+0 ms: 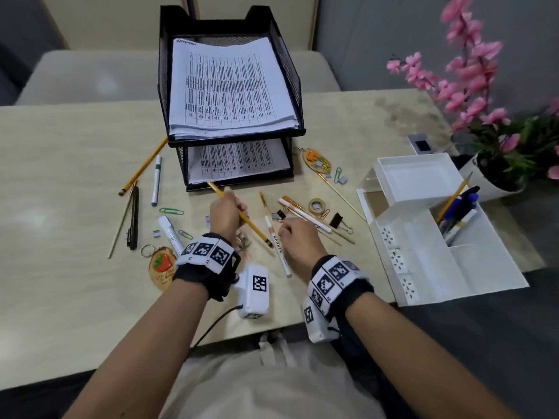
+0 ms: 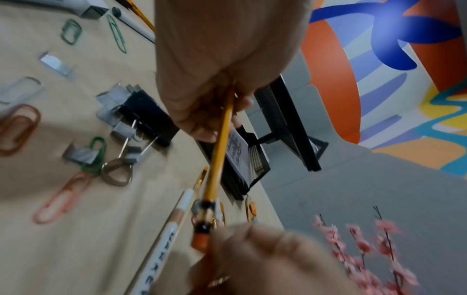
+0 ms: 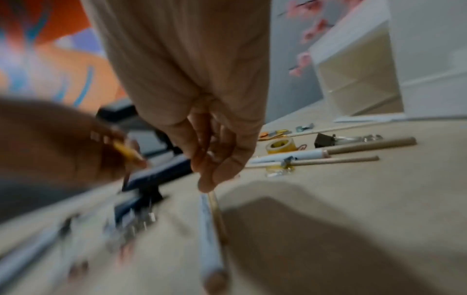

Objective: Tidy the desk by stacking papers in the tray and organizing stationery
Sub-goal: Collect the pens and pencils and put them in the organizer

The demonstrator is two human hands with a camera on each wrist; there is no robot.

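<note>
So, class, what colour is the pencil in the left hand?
Yellow pencil, clearest in the left wrist view.

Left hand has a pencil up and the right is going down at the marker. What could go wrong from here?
1. The left hand holds the yellow pencil slanted over the white marker; its eraser end may knock the marker or the right hand.
2. The right hand's fingers sit at the marker's end beside a thin brush; the grip could catch both.
3. Binder clips and paper clips nearby could scatter.

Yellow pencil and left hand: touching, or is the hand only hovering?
Touching. The left wrist view shows the left hand with fingers curled round the yellow pencil; the head view shows the pencil lifted off the desk.
</note>
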